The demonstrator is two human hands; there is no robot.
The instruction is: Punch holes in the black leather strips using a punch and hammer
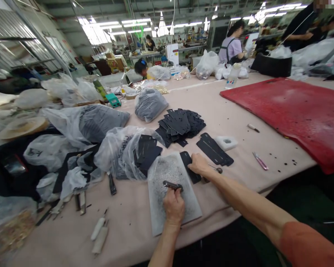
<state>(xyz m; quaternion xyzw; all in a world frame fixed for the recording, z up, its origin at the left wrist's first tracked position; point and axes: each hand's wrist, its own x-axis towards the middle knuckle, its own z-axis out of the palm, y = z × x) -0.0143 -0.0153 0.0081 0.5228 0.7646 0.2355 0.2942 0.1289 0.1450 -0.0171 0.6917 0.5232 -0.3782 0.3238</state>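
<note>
My left hand (173, 204) is closed around a dark metal tool (171, 184) above a speckled whitish board (158, 211) at the table's front. To the right, my right hand (199, 164) touches a black strip (186, 159) beside the board's right edge, its fingers bent over the piece. A thin tool with a round dark end (219, 170) shows by that hand. Two or so black strips (215, 149) lie beyond it, next to a small white block (226, 142). Behind the board is a heap of black pieces (180, 124). More black pieces (147, 150) stick out of a clear plastic bag (117, 152).
A red sheet (289, 107) covers the table's right side. Pink-handled snips (260, 161) and a small pen-like tool (253, 128) lie nearer. White-handled tools (100, 237) sit front left, with filled bags (100, 120) behind. A bottle (232, 77) and people are farther back.
</note>
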